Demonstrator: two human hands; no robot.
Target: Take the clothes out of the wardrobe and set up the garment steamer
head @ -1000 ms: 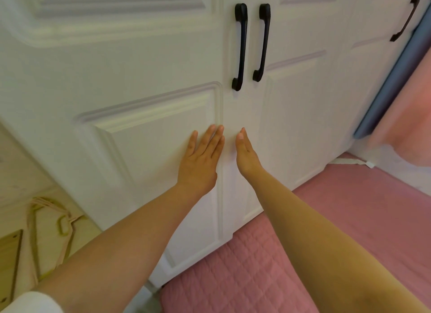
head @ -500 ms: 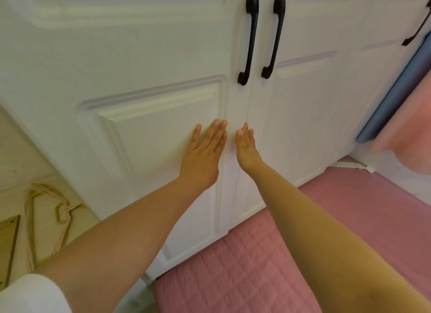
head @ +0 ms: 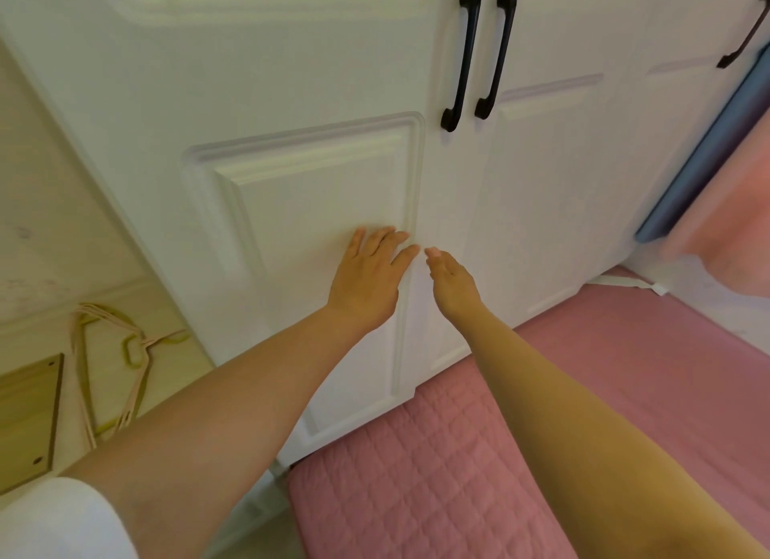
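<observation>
Resting flat with fingers straight, the left hand lies on the raised panel of the left wardrobe door, while the right hand reaches edge-on at the seam beside it, fingers extended; neither grips anything. Both black pull handles run upright well above the fingertips, the left-door one over the left hand. The doors are shut, so the clothes are hidden.

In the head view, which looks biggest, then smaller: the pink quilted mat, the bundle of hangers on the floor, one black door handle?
1. Pink quilted mat, though it lies nearest the camera.
2. Hangers and the black door handle: look alike in length, so unranked.
</observation>
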